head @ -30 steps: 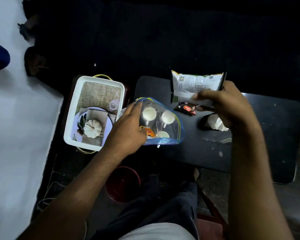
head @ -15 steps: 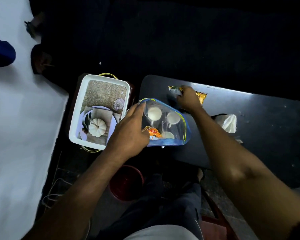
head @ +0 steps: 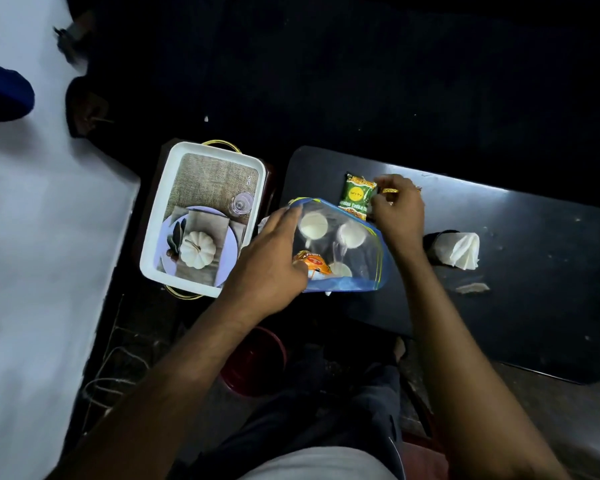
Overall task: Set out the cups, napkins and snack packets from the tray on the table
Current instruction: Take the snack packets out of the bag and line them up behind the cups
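Right hand (head: 397, 209) touches green snack packet (head: 355, 197) (on table (head: 534, 271)).

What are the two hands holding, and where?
Left hand grips the clear blue-edged plastic bag at its open left end. Right hand fingers pinch the green snack packet by its right edge.

A green and yellow foil snack packet (head: 356, 199) is showing blurred lettering, possibly "Tadka". An orange and red snack packet (head: 313, 264) is bearing unreadable white print.
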